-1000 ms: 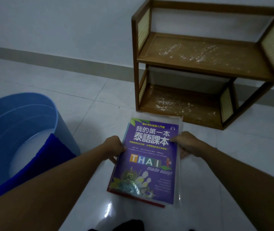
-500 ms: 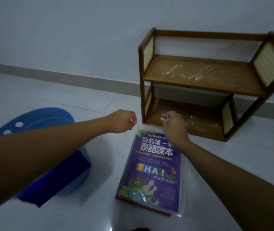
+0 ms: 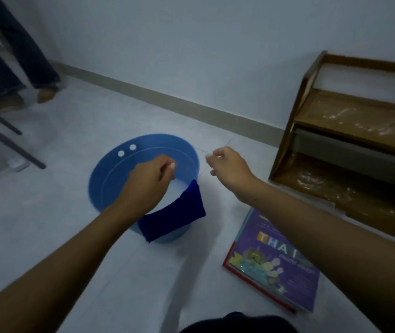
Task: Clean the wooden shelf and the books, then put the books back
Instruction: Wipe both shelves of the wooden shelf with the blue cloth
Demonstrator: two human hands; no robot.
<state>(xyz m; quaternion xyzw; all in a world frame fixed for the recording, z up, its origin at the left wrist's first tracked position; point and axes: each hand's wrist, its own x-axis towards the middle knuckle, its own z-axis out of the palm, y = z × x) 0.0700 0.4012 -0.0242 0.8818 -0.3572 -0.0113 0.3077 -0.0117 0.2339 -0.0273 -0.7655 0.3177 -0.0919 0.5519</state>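
Observation:
My left hand [image 3: 148, 181] hovers over the blue bucket [image 3: 110, 164], fingers curled into a loose fist with nothing in it. Beside the bucket's right rim, my right hand [image 3: 230, 164] is in the air, fingers relaxed and empty. A dark blue cloth [image 3: 177, 215] hangs over the bucket's near rim, just below my left hand. A stack of books [image 3: 275, 267] with a purple cover on top lies on the floor under my right forearm. The wooden shelf [image 3: 350, 111] stands at the right against the wall, both boards speckled with white dust.
A person's legs [image 3: 11, 68] stand at the far left by the wall. Dark slanted metal legs [image 3: 6, 140] cross the left edge. The floor is pale tile. The bucket holds some water.
The view has swung left from the shelf to the bucket. Both hands let go of the book stack, rose, and moved left; my left hand is now over the bucket.

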